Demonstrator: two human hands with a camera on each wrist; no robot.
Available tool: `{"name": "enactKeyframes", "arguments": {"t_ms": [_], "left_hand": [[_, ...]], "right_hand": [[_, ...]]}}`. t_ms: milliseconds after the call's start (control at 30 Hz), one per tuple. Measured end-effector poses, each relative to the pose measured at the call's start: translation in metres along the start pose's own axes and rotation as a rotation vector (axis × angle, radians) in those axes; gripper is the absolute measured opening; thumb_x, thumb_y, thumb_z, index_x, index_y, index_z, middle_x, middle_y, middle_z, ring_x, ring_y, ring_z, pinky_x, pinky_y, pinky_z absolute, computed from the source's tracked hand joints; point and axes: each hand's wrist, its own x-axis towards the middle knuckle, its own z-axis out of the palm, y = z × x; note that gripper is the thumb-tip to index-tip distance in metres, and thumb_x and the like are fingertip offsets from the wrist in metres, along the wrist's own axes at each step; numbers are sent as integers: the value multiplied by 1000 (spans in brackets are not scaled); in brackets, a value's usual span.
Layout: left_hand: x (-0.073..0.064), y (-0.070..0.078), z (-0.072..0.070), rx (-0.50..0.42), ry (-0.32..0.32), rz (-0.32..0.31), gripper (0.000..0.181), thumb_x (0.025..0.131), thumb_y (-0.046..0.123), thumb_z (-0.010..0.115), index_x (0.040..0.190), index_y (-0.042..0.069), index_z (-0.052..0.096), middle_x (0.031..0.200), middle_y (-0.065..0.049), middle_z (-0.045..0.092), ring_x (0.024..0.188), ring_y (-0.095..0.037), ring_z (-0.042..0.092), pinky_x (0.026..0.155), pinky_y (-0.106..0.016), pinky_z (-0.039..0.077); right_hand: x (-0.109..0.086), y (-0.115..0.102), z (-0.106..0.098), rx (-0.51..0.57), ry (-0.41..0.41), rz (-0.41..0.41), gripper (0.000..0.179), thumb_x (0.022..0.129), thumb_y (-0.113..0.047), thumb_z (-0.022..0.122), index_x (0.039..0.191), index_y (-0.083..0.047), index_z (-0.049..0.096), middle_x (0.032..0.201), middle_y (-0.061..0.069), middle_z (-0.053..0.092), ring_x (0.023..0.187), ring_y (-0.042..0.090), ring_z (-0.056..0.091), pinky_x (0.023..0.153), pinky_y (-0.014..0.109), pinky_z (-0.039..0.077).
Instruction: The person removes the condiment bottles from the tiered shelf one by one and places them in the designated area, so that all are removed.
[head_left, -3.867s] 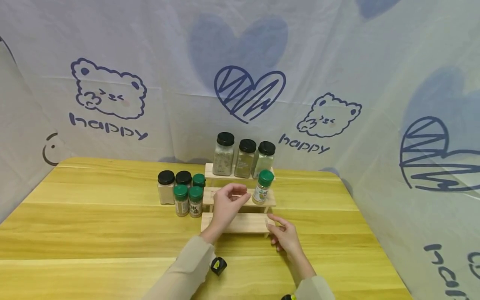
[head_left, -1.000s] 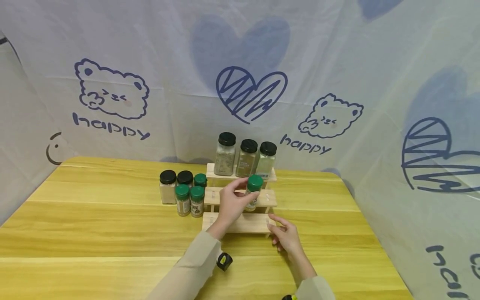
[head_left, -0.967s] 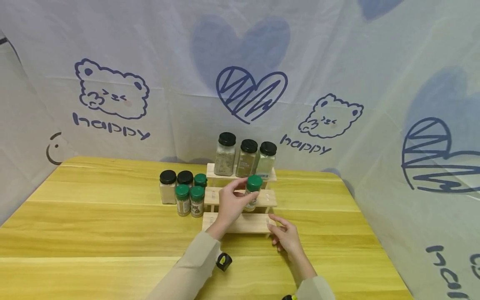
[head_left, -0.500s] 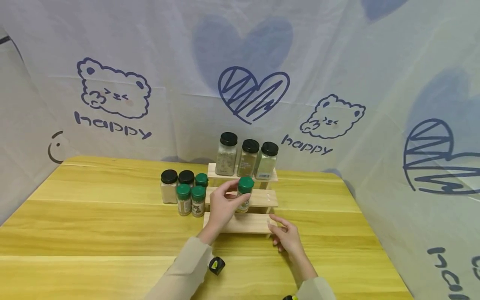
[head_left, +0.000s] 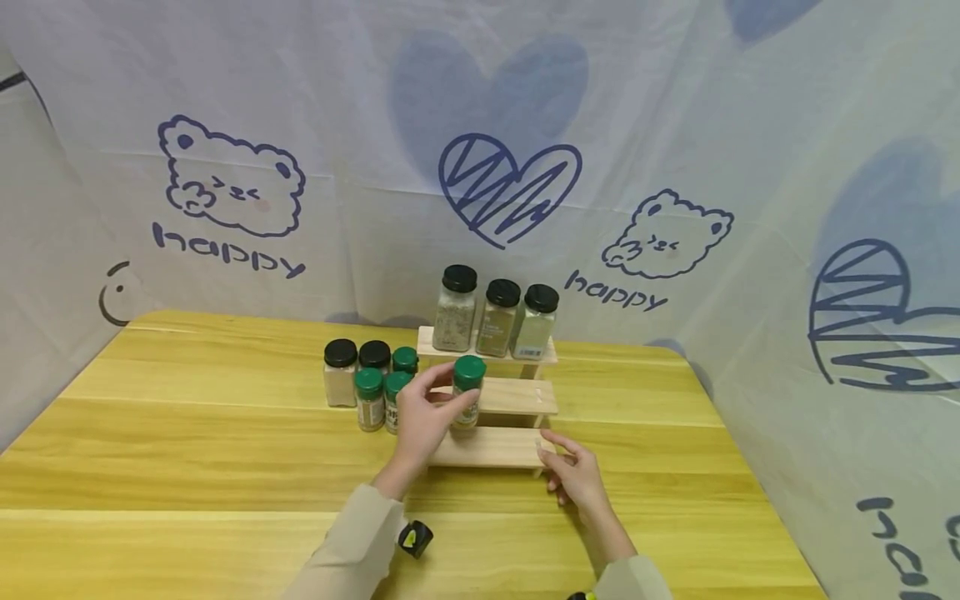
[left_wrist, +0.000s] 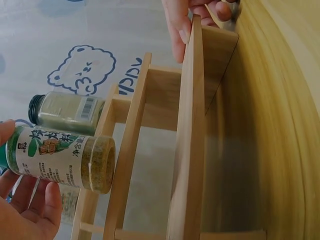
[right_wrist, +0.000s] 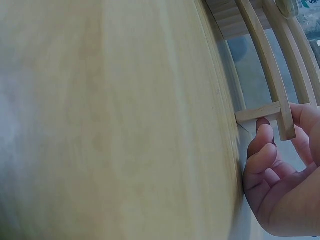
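My left hand (head_left: 423, 421) holds a green-capped spice jar (head_left: 467, 407) between thumb and fingers, upright over the left part of the three-tier wooden rack (head_left: 517, 397). In the left wrist view the jar (left_wrist: 50, 157) shows a white printed label and brownish seasoning, its base close over the middle shelf. At the right end of the lowest shelf, my right hand (head_left: 576, 477) grips the board. The right wrist view has this hand (right_wrist: 285, 185) with fingers on both sides of the board's end, by its leg. On the top shelf stand three black-capped jars (head_left: 495, 321).
Left of the rack, several jars stand grouped on the table: black-capped ones, such as a pale jar (head_left: 340, 375), and green-capped ones, such as a small jar (head_left: 370, 402). My left hand partly covers one. A printed cloth (head_left: 360, 217) hangs behind the wooden table (head_left: 187, 450).
My left hand, beside the green-capped jar at first, took hold of it at the middle shelf's right end and has carried it left along the shelf. The right hand stays at the rack's end.
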Motion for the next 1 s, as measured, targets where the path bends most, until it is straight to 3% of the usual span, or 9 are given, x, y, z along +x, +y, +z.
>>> {"name": "enactKeyframes", "arguments": {"t_ms": [433,600,800,1000], "left_hand": [[0,2,-17,13,43,14,35,69,-6,73,101,-12,61,92,-23,62,84,-32,58,68,-43,51],[-1,4,-23,24,46,-6,36,69,-6,73,103,-11,60,92,-22,62,82,-27,58,67,-34,51],[-3,5,-33,50,59,-37,36,70,-5,72,104,-11,60,89,-21,61,79,-35,56,66,-26,50],[-3,3,-43,41,72,-20,36,70,-8,71,103,-13,59,88,-23,60,75,-28,56,62,-19,49]], "right_hand": [[-1,-2,1,-4,12,0,38,83,-11,63,120,-6,56,57,6,58,37,7,42,29,17,30],[0,-1,1,0,14,-6,37,83,-10,63,119,-5,57,57,7,58,37,7,42,29,17,30],[0,-1,1,-4,13,-10,37,84,-10,62,119,-5,57,56,7,57,37,7,42,30,17,30],[-1,-2,1,0,8,-9,38,84,-12,63,121,-5,56,58,8,59,38,8,42,30,17,30]]}}
